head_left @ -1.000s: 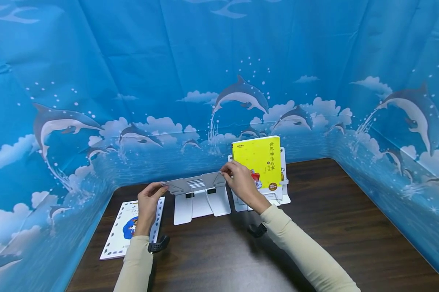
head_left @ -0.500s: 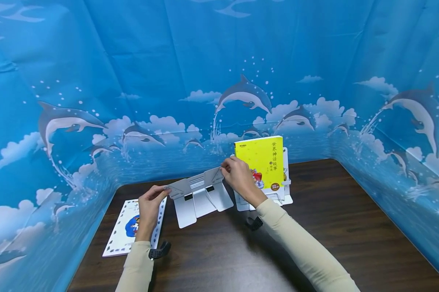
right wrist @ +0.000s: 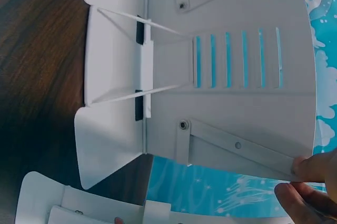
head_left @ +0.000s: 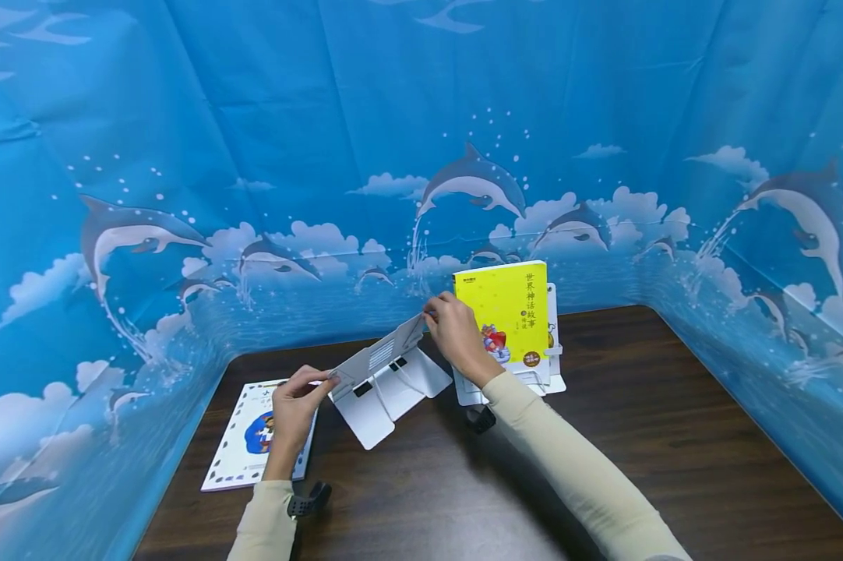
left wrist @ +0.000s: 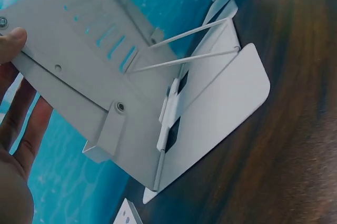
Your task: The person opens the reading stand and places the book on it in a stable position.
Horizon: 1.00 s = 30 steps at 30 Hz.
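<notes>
A white metal book stand [head_left: 393, 382] with a slotted back plate [right wrist: 237, 60], wire struts and a hinged base stands at an angle on the dark table. My left hand [head_left: 297, 409] pinches the upper left corner of its back plate, thumb on the near face and fingers behind. The opposite upper corner is pinched between thumb and fingers of my right hand [head_left: 458, 333]. In the left wrist view the struts run from the back plate [left wrist: 95, 60] down to the base [left wrist: 221, 103].
To the right, a yellow book [head_left: 495, 308] leans on a second white stand [head_left: 555, 374]. A white book with a blue picture [head_left: 242, 456] lies flat at the left, partly behind my left forearm. A blue dolphin curtain [head_left: 365, 117] borders the dark wooden table [head_left: 421, 506].
The stand has turned on the table: its left side has come toward me while its right side has stayed farther back. Both hands have kept hold of the back plate's corners.
</notes>
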{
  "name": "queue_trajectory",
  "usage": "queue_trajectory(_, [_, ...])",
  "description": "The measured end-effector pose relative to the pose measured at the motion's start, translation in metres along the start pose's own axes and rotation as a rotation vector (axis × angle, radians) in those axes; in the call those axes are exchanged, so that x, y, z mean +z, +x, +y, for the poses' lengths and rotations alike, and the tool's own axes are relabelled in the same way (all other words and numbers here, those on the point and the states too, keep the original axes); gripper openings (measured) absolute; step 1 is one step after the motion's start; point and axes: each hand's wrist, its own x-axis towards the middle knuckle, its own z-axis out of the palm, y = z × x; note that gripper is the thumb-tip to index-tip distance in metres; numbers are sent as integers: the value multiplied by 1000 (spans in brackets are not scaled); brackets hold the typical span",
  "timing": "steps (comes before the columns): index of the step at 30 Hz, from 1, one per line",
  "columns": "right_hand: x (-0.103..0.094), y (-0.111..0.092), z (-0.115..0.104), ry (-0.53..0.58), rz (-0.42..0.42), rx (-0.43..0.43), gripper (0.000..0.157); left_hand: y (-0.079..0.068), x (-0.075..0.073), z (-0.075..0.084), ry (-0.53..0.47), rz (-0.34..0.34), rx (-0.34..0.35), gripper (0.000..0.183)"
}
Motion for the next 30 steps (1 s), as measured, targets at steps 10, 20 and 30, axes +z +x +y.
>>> queue_trajectory(10, [8,15,-2,-13,-54,6,19,-24,16,16,1,-69,158,16])
queue_trajectory(20, [19,32,-7,-18,-117,-29,20,-40,41,24,-3,-135,236,25])
queue_trajectory(30, [29,41,-22,99,-256,-24,30,-51,62,32,94,-122,386,29])
